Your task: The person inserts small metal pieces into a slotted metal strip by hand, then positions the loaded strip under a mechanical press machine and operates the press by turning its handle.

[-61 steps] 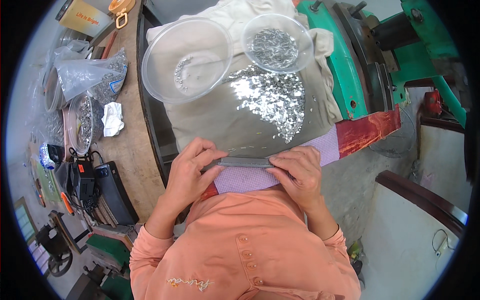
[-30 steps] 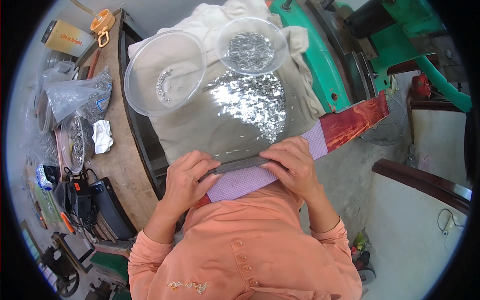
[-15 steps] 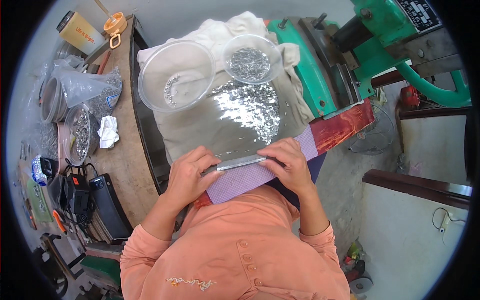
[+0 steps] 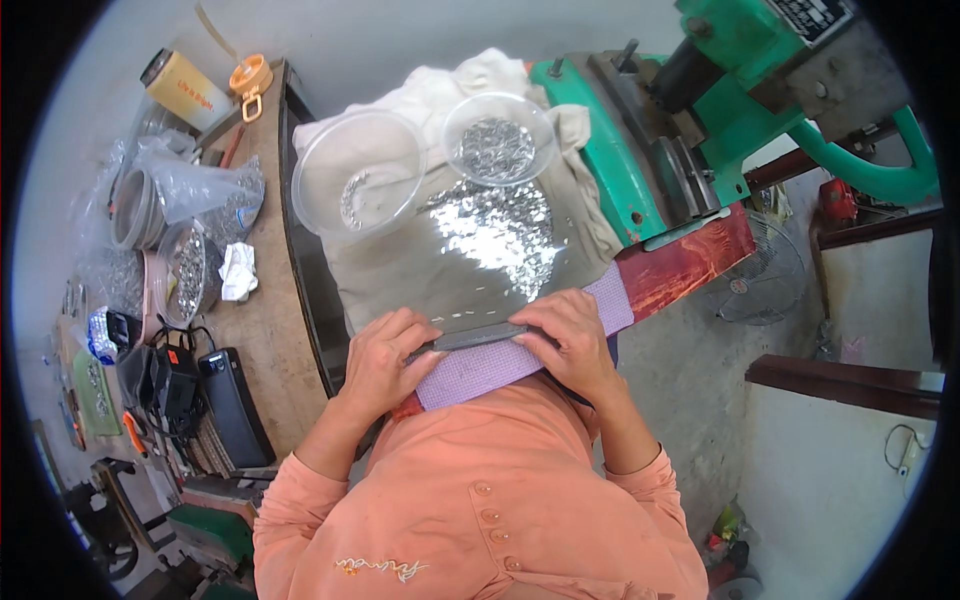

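My left hand pinches one end of a narrow dark grey strip, and my right hand pinches the other end. The strip lies level across the near edge of a grey cloth, above a purple checked cloth. What the strip is made of, I cannot make out. A few tiny silver pieces lie just beyond it. Farther out, a heap of small shiny metal pieces spreads over the grey cloth.
Behind the heap stand a clear round tub with a few small pieces and a smaller clear bowl of metal pieces. A green machine press is at the right. The wooden bench at left holds bags, tubs and a black phone.
The strip's bright silver face has turned out of sight, and its dark side now shows. Both hands still grip its ends. The view has shifted slightly.
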`<action>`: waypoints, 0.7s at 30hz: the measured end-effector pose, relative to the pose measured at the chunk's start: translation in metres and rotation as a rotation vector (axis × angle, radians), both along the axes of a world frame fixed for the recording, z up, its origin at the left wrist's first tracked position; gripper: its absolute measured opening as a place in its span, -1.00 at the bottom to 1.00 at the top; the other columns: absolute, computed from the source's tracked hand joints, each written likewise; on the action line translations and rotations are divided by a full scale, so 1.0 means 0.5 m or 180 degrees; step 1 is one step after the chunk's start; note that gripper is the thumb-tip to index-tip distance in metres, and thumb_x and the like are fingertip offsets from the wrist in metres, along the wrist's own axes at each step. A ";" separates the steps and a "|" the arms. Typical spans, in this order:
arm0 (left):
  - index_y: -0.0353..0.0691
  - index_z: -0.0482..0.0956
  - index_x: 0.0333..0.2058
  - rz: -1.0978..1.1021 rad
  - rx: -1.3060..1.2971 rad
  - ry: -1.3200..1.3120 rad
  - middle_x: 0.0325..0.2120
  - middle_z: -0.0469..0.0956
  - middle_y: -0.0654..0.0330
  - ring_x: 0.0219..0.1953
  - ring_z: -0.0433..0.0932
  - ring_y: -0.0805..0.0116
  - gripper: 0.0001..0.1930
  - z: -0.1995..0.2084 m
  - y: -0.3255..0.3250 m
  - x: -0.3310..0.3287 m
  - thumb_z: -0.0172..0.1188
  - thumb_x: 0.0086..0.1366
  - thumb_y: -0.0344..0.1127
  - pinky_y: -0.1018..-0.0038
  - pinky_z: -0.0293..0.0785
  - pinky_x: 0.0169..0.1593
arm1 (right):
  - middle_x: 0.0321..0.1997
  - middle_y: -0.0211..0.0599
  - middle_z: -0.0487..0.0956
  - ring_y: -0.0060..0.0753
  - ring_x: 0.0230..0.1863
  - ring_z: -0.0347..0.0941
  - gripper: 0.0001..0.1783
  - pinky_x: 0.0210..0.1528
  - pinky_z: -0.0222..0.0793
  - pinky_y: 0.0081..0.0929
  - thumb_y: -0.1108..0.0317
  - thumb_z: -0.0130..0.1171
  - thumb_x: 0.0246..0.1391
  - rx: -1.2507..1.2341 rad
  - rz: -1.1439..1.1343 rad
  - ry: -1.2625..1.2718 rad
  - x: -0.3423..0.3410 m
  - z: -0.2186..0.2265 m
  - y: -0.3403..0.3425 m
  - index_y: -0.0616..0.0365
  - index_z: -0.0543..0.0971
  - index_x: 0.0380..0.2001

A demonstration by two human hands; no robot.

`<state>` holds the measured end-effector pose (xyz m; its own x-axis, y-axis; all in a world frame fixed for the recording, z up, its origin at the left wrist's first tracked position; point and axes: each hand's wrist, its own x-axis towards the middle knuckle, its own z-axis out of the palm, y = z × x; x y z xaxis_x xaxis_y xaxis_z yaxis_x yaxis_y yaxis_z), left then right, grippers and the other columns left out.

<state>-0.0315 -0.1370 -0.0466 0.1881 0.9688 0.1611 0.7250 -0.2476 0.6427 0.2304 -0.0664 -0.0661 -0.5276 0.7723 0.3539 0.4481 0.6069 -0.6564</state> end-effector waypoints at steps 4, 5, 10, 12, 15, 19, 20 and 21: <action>-0.24 0.64 -0.30 -0.0033 0.0139 0.0132 -0.32 0.57 0.13 -0.28 0.57 0.05 -0.75 -0.008 0.001 -0.003 0.41 0.05 -0.29 0.26 0.50 -0.23 | -0.22 -0.38 0.63 -0.20 -0.10 0.49 -0.76 0.02 0.27 -0.23 0.31 0.41 -0.05 0.0112 0.0141 0.0086 0.003 -0.007 0.005 0.02 0.67 -0.24; -0.24 0.64 -0.30 -0.0039 0.0145 0.0100 -0.33 0.57 0.13 -0.28 0.57 0.05 -0.75 -0.013 0.002 -0.003 0.42 0.05 -0.30 0.26 0.50 -0.24 | -0.21 -0.39 0.63 -0.20 -0.10 0.49 -0.75 0.02 0.27 -0.22 0.31 0.40 -0.03 0.0112 0.0139 0.0098 0.004 -0.012 0.005 0.01 0.66 -0.23; -0.26 0.64 -0.30 0.0001 0.0128 0.0103 -0.34 0.58 0.10 -0.30 0.61 0.08 -0.74 -0.023 -0.009 -0.006 0.46 0.03 -0.32 0.31 0.54 -0.27 | -0.19 -0.37 0.58 -0.22 -0.06 0.45 -0.72 0.05 0.27 -0.23 0.30 0.38 -0.01 0.0149 0.0281 0.0240 0.008 -0.027 0.001 0.01 0.62 -0.18; -0.26 0.64 -0.31 0.0014 0.0078 0.0045 -0.34 0.58 0.10 -0.33 0.61 0.10 -0.74 -0.018 -0.007 0.000 0.46 0.04 -0.32 0.33 0.54 -0.30 | -0.21 -0.37 0.56 -0.21 -0.06 0.43 -0.71 0.05 0.26 -0.24 0.30 0.38 -0.02 0.0218 0.0239 0.0192 0.013 -0.025 -0.002 0.01 0.63 -0.18; -0.25 0.65 -0.30 -0.0102 -0.0121 0.0166 -0.35 0.59 0.13 -0.36 0.61 0.12 -0.74 0.003 -0.001 0.001 0.47 0.03 -0.32 0.34 0.55 -0.32 | -0.21 -0.38 0.55 -0.22 -0.07 0.43 -0.69 0.04 0.27 -0.24 0.29 0.39 -0.02 0.0278 0.0172 0.0217 0.013 -0.034 -0.009 0.03 0.64 -0.16; -0.28 0.64 -0.32 -0.0477 0.0004 0.0448 -0.35 0.59 0.14 -0.39 0.60 0.21 -0.74 0.081 0.046 0.005 0.48 0.01 -0.37 0.39 0.52 -0.34 | -0.20 -0.35 0.56 -0.19 -0.09 0.47 -0.68 0.05 0.32 -0.23 0.31 0.40 -0.02 0.0108 0.0171 0.0532 0.035 -0.003 -0.012 0.08 0.63 -0.15; -0.26 0.64 -0.33 -0.0689 0.0221 0.0622 -0.35 0.59 0.15 -0.38 0.60 0.19 -0.74 0.115 0.071 0.021 0.48 0.00 -0.36 0.37 0.52 -0.34 | -0.20 -0.35 0.56 -0.19 -0.09 0.47 -0.68 0.05 0.32 -0.23 0.31 0.40 -0.02 0.0118 0.0134 0.0526 0.047 0.013 -0.011 0.08 0.63 -0.15; -0.24 0.64 -0.33 -0.0881 0.0433 0.0808 -0.35 0.59 0.16 -0.37 0.61 0.17 -0.74 0.142 0.097 0.038 0.48 0.00 -0.36 0.35 0.52 -0.33 | -0.21 -0.32 0.57 -0.18 -0.10 0.50 -0.68 0.03 0.34 -0.23 0.33 0.40 -0.03 0.0208 -0.0006 0.0583 0.062 0.035 -0.007 0.09 0.63 -0.16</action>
<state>-0.0126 -0.0884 0.0245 0.4893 0.8490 0.1993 0.7505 -0.5263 0.3996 0.2612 -0.0698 -0.0487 -0.4483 0.7454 0.4934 0.3260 0.6503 -0.6862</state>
